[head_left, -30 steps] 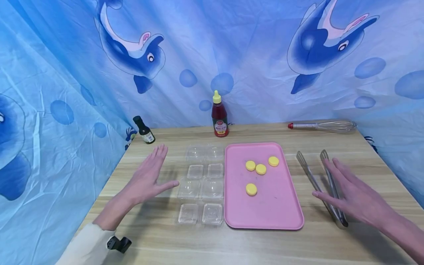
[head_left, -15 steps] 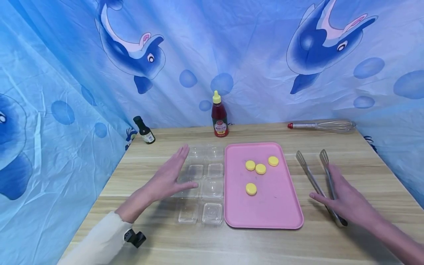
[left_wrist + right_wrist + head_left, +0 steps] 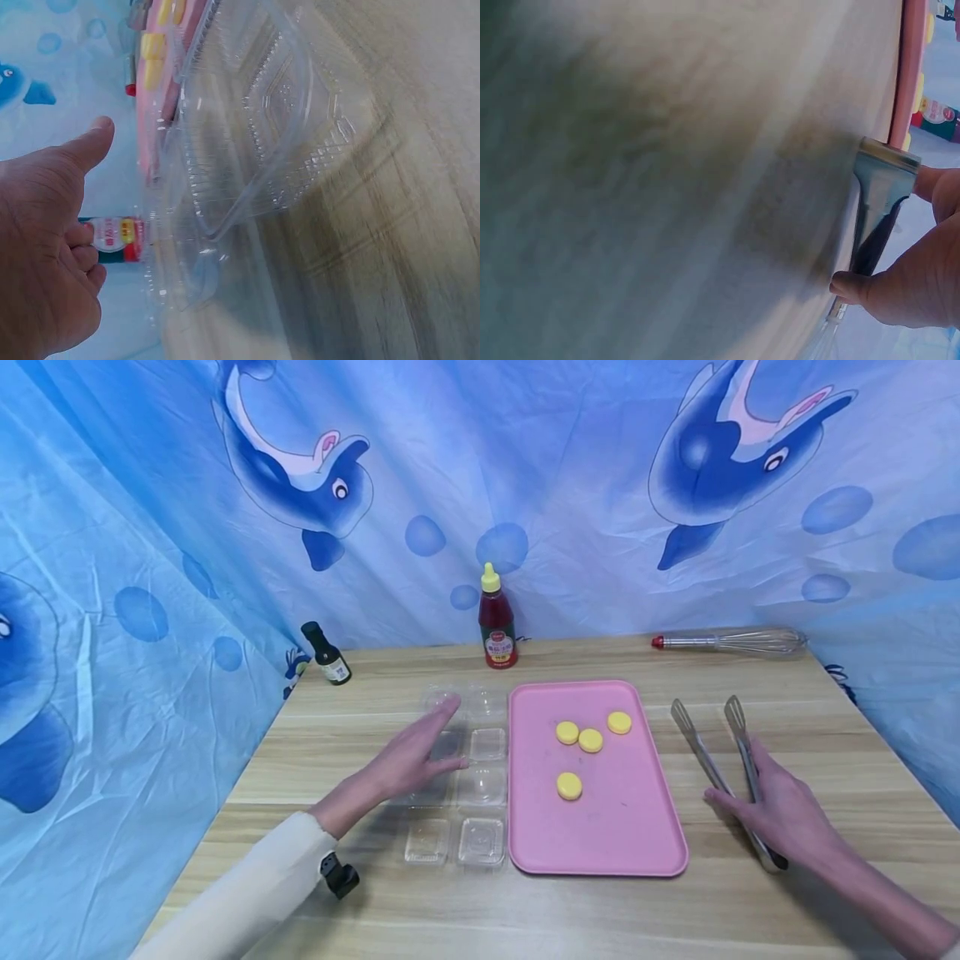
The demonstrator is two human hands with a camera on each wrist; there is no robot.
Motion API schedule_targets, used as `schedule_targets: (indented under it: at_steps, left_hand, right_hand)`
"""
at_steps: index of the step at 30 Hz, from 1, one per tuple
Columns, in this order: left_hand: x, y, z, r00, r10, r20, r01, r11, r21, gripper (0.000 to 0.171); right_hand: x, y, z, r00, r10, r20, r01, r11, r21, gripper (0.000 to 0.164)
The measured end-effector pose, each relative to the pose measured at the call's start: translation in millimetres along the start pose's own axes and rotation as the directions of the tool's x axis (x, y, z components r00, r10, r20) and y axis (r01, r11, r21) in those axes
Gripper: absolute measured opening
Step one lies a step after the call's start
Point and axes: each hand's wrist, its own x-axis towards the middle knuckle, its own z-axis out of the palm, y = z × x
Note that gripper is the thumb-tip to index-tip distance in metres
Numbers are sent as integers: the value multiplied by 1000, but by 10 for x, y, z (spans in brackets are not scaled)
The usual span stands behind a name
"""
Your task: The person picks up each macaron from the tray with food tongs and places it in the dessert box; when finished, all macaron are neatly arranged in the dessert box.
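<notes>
My left hand (image 3: 408, 760) hangs over the left column of clear plastic containers, its thumb stretched toward the tray and its fingers loosely bent, holding nothing. A clear plastic container (image 3: 289, 105) shows close beside it in the left wrist view, lid raised. The right-hand containers (image 3: 482, 842) lie open next to the tray. My right hand (image 3: 791, 810) is around the metal tongs (image 3: 708, 760), thumb at the left arm and fingers along the right arm. The tongs lie spread on the table, and their hinged end (image 3: 885, 176) shows in the right wrist view.
A pink tray (image 3: 600, 835) bears several yellow macaron-like rounds (image 3: 569, 786). At the back stand a red sauce bottle (image 3: 498, 627) and a small dark bottle (image 3: 327, 653). A whisk (image 3: 731, 642) lies by the rear edge. A blue dolphin curtain (image 3: 577, 485) hangs behind the table.
My left hand has moved right, from beside the containers to over their left column. My right hand has come in and down onto the tongs, which have not moved.
</notes>
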Motion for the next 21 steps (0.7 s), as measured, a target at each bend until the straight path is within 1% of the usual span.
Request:
schedule_targets:
  at_steps: [1,2,5,13,18,21]
  left_hand:
    - [15,-9,13,1000,-3,2,3,1000,-13,98]
    - [27,-17,26,1000,-7,4,7,1000,-23,97]
    - [60,-35,58,1000,2,4,-2,999,-46,95]
    - [124,-74,108,999,39,7,-39,999,-19,87]
    - [154,-91,136,998,55,31,-54,998,-10,86]
    - [165,-105,154,997,64,31,-65,998,8,86]
  right_hand:
    - [6,6,1,1000,10,3,-10,1000,-1,114]
    - [10,13,7,1000,16,5,-16,1000,1,115]
    - [14,20,20,1000,23,-6,-23,1000,9,113]
    - [24,43,34,999,29,-40,-28,999,23,108]
    - [3,59,50,997,9,-77,-2,996,85,99]
    - [-20,75,64,995,10,-102,4,992,128,93]
